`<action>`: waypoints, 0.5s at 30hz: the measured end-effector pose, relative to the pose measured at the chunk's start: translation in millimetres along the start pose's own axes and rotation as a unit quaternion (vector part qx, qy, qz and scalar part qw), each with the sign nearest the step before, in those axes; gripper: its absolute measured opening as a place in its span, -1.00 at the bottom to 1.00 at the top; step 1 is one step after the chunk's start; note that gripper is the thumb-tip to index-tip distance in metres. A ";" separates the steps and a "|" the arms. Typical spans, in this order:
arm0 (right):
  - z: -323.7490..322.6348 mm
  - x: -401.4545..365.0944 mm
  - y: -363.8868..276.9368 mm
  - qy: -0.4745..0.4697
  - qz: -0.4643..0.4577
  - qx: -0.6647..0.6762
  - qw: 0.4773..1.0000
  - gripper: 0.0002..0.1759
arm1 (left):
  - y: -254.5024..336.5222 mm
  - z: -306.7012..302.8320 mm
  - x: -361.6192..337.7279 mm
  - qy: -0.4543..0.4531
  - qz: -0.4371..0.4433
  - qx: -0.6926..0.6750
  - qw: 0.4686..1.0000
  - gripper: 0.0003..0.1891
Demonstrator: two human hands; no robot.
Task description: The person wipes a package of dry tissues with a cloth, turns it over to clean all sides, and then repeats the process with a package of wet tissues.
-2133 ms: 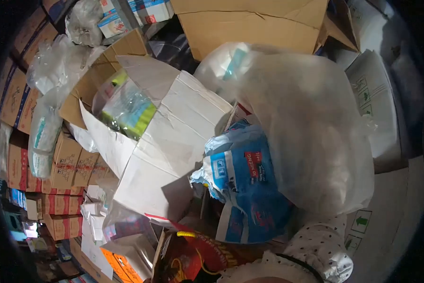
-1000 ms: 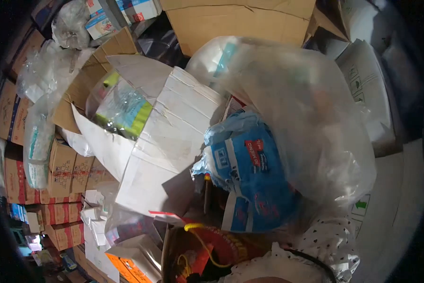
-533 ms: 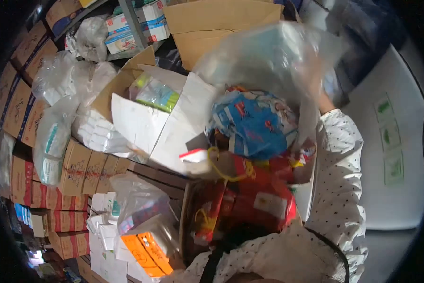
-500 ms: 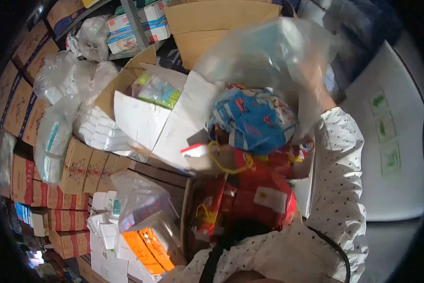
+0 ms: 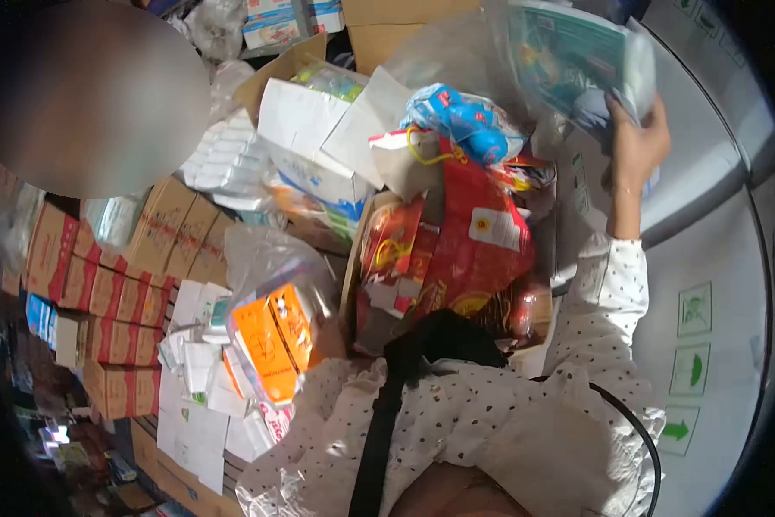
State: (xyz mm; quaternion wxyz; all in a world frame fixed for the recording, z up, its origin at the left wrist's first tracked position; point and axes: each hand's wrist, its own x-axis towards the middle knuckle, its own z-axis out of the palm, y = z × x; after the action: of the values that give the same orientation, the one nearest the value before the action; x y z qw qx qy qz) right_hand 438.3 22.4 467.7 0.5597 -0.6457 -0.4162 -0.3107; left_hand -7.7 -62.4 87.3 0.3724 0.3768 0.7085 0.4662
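Observation:
My right hand is raised at the upper right, closed around the lower edge of a teal printed packet in clear plastic. My left sleeve ends beside an orange packet bundled with a clear plastic bag; the packet moves along with that arm. Only a small patch of my left hand shows at the packet's right side, and its fingers are hidden. In front of my body, an open carton holds red packaging. A crumpled blue package lies beyond it.
An open white-flapped box stands behind the carton. Stacked cartons and loose white boxes are at the left. A large white panel with green symbols borders the right. A person's blurred head is at the upper left.
My right hand has lifted up and right, bringing the teal packet away from the blue package. The orange packet has risen and turned with my left arm. A person's blurred head has entered view.

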 end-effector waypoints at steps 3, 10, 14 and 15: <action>-52.8 -35.3 -12.4 -0.033 0.060 0.103 0.992 -0.53 | -0.8 7.1 -6.2 0.050 0.185 -0.149 0.970 -0.59; -114.9 -109.4 -33.5 -0.144 0.246 0.380 0.880 -0.69 | 77.1 -22.4 -31.5 -0.103 0.230 -0.120 0.960 -0.49; -102.8 -147.3 -29.9 -0.298 0.277 0.411 0.816 -0.73 | 103.6 -47.4 -54.8 -0.194 0.161 -0.260 0.932 -0.43; -101.1 -156.1 -34.2 -0.364 0.302 0.426 0.771 -0.73 | 106.1 -51.5 -60.2 -0.227 0.139 -0.307 0.914 -0.41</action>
State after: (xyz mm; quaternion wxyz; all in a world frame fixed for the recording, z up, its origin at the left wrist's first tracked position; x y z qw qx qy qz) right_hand 342.7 -105.5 366.4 0.6489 -0.4985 -0.4623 0.3417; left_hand -6.8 -105.2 212.7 0.5519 0.4339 0.3679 0.6097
